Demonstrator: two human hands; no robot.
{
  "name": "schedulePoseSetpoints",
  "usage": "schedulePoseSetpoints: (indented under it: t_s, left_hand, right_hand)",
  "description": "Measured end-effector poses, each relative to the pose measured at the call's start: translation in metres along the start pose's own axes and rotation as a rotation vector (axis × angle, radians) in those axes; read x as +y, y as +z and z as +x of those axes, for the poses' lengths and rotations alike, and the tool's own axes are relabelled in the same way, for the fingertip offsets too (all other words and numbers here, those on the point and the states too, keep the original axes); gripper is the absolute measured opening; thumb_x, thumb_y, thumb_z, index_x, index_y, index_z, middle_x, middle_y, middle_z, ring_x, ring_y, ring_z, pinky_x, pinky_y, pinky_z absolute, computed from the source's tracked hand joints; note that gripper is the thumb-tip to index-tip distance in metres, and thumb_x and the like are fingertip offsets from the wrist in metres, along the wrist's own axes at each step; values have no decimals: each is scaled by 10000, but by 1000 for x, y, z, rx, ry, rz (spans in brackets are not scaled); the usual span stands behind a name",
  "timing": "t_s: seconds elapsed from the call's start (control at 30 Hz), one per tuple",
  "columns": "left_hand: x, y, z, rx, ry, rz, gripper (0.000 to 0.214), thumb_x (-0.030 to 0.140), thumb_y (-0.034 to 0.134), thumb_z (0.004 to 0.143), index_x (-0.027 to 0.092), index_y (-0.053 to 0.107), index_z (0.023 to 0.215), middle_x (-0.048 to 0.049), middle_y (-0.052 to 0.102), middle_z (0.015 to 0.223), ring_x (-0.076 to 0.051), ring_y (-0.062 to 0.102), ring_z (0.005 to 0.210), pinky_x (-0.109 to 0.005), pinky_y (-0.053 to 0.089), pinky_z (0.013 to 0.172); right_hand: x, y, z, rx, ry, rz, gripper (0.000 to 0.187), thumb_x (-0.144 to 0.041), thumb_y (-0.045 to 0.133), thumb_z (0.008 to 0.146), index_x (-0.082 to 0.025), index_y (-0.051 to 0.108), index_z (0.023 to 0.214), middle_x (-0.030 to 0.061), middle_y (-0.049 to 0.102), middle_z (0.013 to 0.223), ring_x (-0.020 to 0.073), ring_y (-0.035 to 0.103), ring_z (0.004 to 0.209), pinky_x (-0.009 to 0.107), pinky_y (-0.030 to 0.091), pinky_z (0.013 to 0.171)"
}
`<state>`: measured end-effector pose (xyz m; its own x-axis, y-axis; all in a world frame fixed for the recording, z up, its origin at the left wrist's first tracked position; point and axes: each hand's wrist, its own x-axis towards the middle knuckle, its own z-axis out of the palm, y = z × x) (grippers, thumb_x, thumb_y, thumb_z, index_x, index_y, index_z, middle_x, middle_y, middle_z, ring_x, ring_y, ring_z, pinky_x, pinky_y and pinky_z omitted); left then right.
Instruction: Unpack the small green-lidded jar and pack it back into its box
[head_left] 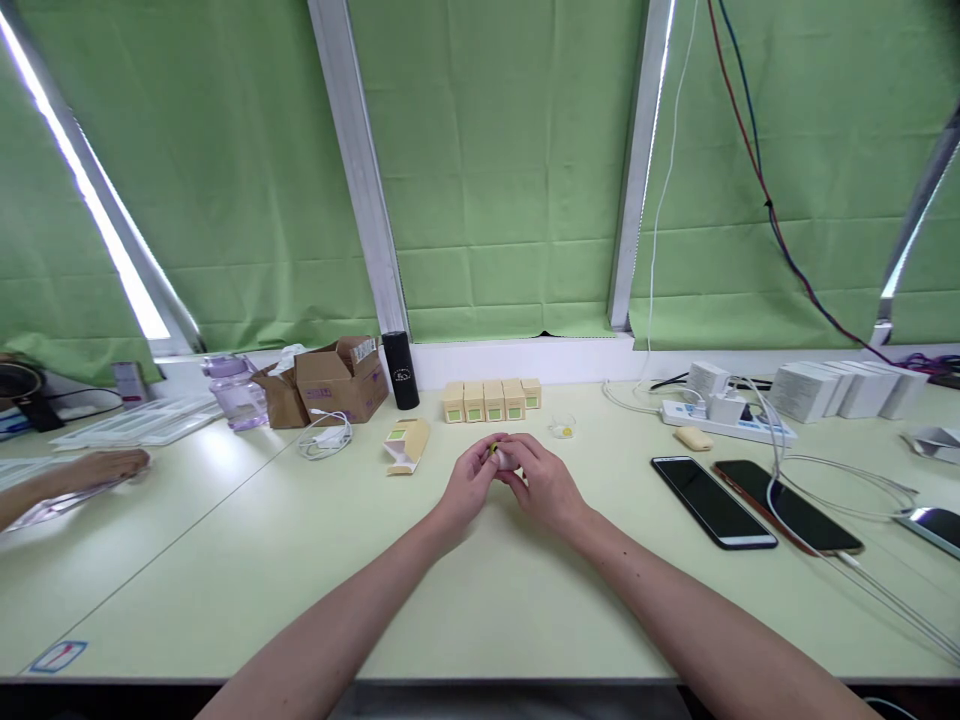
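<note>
Just above the middle of the table, my left hand [469, 486] and my right hand [546, 482] meet around a small white rounded object [507, 461] with a yellow-green and dark part. Fingers of both hands are closed on it and cover much of it, so its kind is unclear. Left of my hands lies an opened small cardboard box [407, 446] with a green label. Beyond them stands a row of small yellow boxes [484, 401] with green labels. A small clear plastic piece [562, 428] with a yellow spot lies behind my right hand.
Two phones [712, 502] [787, 505] and a power strip [727, 422] with white cables are at right, near several white boxes [806, 391]. At left are a brown carton [341, 380], black bottle [400, 370], purple bottle [236, 392], coiled charger [326, 437] and another person's hand [105, 468].
</note>
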<state>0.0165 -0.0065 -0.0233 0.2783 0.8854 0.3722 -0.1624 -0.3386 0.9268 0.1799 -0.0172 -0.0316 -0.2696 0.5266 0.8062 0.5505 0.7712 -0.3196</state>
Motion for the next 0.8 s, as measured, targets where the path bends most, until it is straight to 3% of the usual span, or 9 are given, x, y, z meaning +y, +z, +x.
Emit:
schedulePoseSetpoints:
  t_s: [0.2, 0.57, 0.8]
  left_hand:
    - [2, 5, -1, 57, 21, -6, 490, 460, 718, 910, 156, 656, 1289, -154, 697, 1324, -271, 678, 1177, -411, 554, 1026]
    - [3, 10, -1, 136, 84, 57, 489, 481, 682, 926, 153, 634, 1286, -155, 722, 1268, -279, 675, 1206, -424, 548, 1044]
    - [4, 11, -5, 63, -1, 36, 636, 526, 705, 914, 176, 557, 1425, -159, 665, 1372, -299, 630, 1269, -417, 556, 1014]
  right_hand:
    - [-3, -1, 3, 12, -55, -55, 310, -86, 551, 971, -240, 614, 1232, 101, 688, 1175, 221, 721, 975, 337, 620, 758]
    - [-7, -1, 9, 51, -118, -79, 282, -74, 515, 965, -218, 597, 1193, 122, 693, 1135, 234, 708, 978, 345, 614, 743]
    - [1, -2, 4, 49, -81, -49, 367, -81, 520, 969, -229, 562, 1302, 122, 696, 1201, 251, 704, 1049, 374, 622, 791]
